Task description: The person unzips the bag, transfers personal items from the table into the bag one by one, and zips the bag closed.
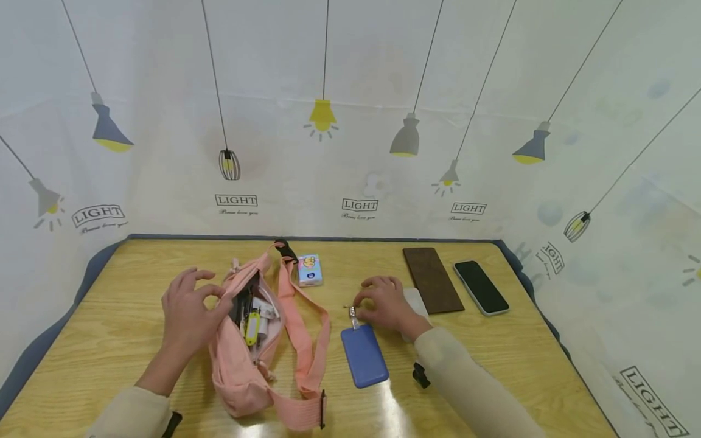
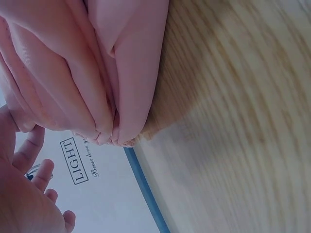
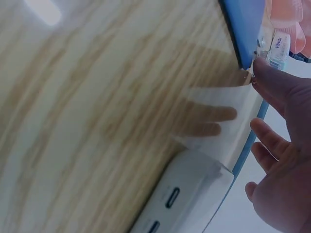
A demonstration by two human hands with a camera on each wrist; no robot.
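A pink waist bag (image 1: 241, 377) lies unzipped on the table, its mouth facing up. My left hand (image 1: 188, 310) pinches the left edge of that mouth between thumb and forefinger; the other fingers stand off the cloth. Inside the bag sit a yellow key tag (image 1: 253, 328), a white item (image 1: 265, 313) and dark things too jumbled to tell. To the right of the strap lies a blue card holder (image 1: 364, 358) with a metal clip (image 1: 353, 315) at its top. My right hand (image 1: 386, 303) pinches that clip between thumb and forefinger.
Behind the strap (image 1: 298, 328) is a small tissue pack (image 1: 310, 271). A white block with two ports (image 3: 189, 189) lies partly under my right hand, beside a brown flat wallet (image 1: 434, 280). Farther right rests a phone (image 1: 481, 287). A printed cloth wall (image 1: 350, 152) rises behind the table.
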